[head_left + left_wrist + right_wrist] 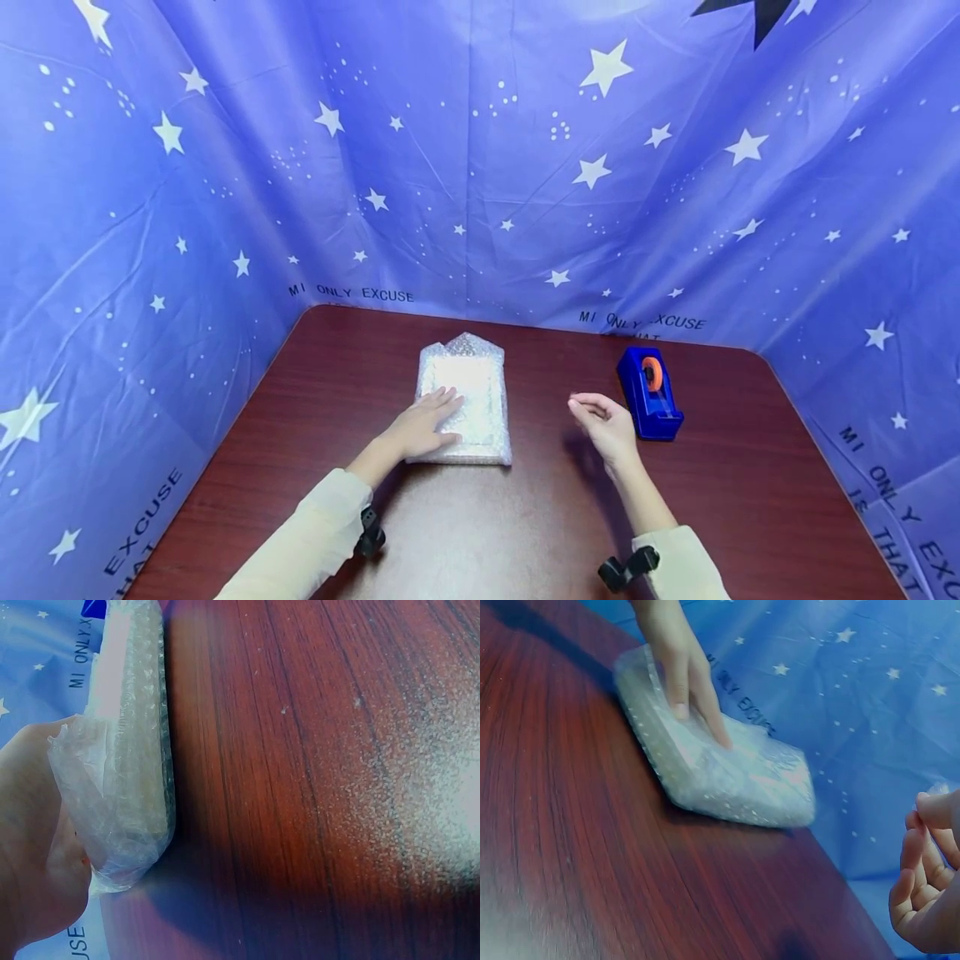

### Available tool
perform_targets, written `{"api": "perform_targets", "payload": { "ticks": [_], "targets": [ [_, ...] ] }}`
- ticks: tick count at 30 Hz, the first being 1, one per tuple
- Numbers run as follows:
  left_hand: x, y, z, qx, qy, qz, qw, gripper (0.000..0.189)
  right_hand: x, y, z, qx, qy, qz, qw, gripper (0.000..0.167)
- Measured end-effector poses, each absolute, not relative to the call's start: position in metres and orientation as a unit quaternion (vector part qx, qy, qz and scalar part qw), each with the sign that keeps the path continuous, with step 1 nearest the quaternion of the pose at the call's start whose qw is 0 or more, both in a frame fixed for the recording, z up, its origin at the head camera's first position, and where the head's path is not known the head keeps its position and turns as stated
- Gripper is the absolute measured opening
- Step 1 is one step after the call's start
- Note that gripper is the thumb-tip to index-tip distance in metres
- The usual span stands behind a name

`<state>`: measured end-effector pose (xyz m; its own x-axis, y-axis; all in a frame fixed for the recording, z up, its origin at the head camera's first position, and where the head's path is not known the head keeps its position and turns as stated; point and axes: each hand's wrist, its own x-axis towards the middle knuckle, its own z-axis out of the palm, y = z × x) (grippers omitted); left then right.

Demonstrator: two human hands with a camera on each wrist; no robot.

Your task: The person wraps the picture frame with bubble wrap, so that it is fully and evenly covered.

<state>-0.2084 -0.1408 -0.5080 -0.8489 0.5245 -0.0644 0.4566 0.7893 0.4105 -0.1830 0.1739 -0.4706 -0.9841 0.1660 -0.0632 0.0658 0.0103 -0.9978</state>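
A flat package in bubble wrap (pixel 480 417) lies on the table, with a white rectangular item showing through the wrap. My left hand (pixel 423 425) rests on its left part, fingers spread and fairly straight. In the left wrist view, the package's thick bubble-wrapped side (pixel 139 742) faces the camera. To the right of the package, my right hand (pixel 611 429) is raised above the table. Its thumb and forefinger pinch a small piece of clear tape (pixel 939 787), seen at the fingertips in the right wrist view.
A blue tape dispenser (pixel 636 400) with an orange-cored roll (pixel 655 375) stands just beyond my right hand. The dark red wooden table (pixel 300 400) has rounded far corners. Blue star-printed cloth (pixel 465 150) hangs around its back and sides.
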Motion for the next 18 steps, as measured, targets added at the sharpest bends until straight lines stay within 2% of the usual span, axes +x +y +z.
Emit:
{"api": "perform_targets", "payload": {
  "ticks": [6, 9, 18],
  "targets": [
    [-0.208, -0.141, -0.508, 0.267, 0.94, 0.198, 0.083, 0.068, -0.198, 0.152, -0.476, -0.051, -0.737, 0.673, 0.032, 0.024],
    [-0.207, -0.141, -0.508, 0.268, 0.939, 0.199, 0.083, 0.067, -0.206, 0.144, -0.48, -0.027, -0.752, 0.658, 0.033, 0.024],
    [-0.208, -0.141, -0.509, 0.264, 0.941, 0.197, 0.082, 0.068, -0.229, 0.118, -0.482, 0.06, -0.839, 0.539, 0.052, 0.01]
  ]
}}
